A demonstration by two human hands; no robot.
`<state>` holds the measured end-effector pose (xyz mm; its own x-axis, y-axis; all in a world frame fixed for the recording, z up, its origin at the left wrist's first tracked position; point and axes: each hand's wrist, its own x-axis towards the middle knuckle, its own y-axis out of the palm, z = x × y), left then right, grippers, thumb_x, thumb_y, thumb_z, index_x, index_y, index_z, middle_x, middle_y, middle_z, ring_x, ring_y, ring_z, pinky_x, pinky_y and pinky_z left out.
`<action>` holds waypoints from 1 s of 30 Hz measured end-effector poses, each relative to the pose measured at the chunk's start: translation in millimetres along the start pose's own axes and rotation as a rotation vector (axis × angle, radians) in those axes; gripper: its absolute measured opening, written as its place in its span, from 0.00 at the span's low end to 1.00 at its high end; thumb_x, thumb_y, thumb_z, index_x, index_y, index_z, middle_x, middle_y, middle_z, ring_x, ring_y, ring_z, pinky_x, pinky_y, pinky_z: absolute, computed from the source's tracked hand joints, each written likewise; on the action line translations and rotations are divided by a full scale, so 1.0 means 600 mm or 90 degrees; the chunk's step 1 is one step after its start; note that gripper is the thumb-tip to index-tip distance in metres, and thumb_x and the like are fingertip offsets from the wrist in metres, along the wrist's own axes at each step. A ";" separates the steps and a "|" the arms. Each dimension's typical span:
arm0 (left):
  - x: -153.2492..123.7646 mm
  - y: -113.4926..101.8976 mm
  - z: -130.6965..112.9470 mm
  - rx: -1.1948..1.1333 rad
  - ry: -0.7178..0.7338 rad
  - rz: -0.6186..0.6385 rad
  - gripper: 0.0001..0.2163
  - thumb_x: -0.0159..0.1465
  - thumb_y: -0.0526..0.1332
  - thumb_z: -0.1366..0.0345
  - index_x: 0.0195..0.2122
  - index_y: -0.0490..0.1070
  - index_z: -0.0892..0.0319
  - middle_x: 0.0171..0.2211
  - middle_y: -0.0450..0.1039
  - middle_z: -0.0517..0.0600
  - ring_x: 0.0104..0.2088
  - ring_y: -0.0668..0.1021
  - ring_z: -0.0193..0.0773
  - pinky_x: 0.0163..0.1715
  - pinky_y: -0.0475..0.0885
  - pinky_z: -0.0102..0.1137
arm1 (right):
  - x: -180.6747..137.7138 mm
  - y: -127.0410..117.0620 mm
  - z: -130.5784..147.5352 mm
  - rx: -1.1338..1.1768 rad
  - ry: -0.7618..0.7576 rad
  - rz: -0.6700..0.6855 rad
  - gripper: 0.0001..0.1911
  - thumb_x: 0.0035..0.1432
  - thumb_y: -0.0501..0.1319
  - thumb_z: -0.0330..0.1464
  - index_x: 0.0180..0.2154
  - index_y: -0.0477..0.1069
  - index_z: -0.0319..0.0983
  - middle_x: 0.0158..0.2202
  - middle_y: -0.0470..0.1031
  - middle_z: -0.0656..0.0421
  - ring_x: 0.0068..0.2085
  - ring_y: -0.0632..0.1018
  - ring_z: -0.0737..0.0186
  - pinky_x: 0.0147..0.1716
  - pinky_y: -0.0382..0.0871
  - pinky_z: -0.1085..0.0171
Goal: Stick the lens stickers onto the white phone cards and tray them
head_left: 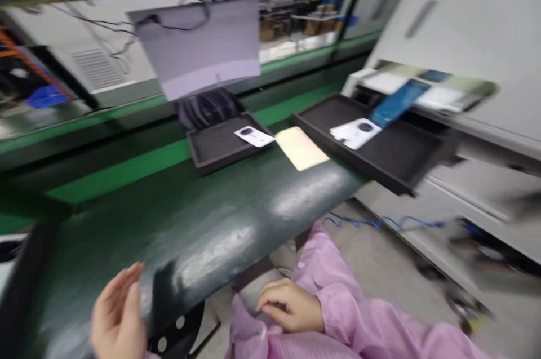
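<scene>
My left hand (pixel 118 314) is raised over the near left of the dark green table, slightly blurred. Its fingers are a little bent, with the thumb apart from them, and nothing shows in it. Low in front of my pink garment, my right hand (pixel 291 305) has its fingers curled in; I see nothing held there. Farther off, a white panel with a round black part (pixel 254 136) rests on the right rim of a small black tray (pixel 211 159). A similar white panel (pixel 357 132) lies in a larger black tray (pixel 380 170).
A cream-coloured sheet (pixel 302 147) lies on the table (pixel 211 207) between the trays. A blue strip (pixel 399 101) slopes from a white machine (pixel 473 26) into the larger tray. Another dark tray edge (pixel 25 280) is at left. A coiled blue hose (pixel 380 222) hangs below.
</scene>
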<state>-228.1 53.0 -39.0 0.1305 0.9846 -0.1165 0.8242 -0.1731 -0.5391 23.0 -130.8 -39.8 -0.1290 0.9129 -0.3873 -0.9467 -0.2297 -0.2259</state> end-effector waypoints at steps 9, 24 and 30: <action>-0.022 0.137 -0.147 0.121 0.227 0.392 0.15 0.61 0.56 0.61 0.49 0.68 0.52 0.48 0.72 0.47 0.50 0.73 0.42 0.53 0.66 0.37 | -0.254 -0.052 -0.129 0.093 0.370 -0.325 0.20 0.60 0.49 0.41 0.45 0.69 0.35 0.42 0.75 0.49 0.45 0.76 0.56 0.47 0.68 0.57; -0.424 -0.016 0.018 0.157 -0.556 -0.382 0.13 0.63 0.56 0.62 0.46 0.67 0.62 0.44 0.70 0.53 0.44 0.74 0.38 0.45 0.70 0.40 | -0.186 -0.184 -0.118 0.054 0.314 0.089 0.30 0.45 0.62 0.49 0.44 0.67 0.35 0.45 0.74 0.47 0.48 0.75 0.49 0.48 0.70 0.57; -0.675 0.049 0.029 0.032 -0.923 -0.538 0.14 0.63 0.55 0.61 0.47 0.66 0.63 0.43 0.69 0.52 0.38 0.74 0.36 0.37 0.73 0.36 | -0.140 -0.153 -0.036 0.008 0.260 0.321 0.25 0.47 0.62 0.48 0.42 0.70 0.39 0.44 0.75 0.50 0.48 0.75 0.48 0.47 0.72 0.58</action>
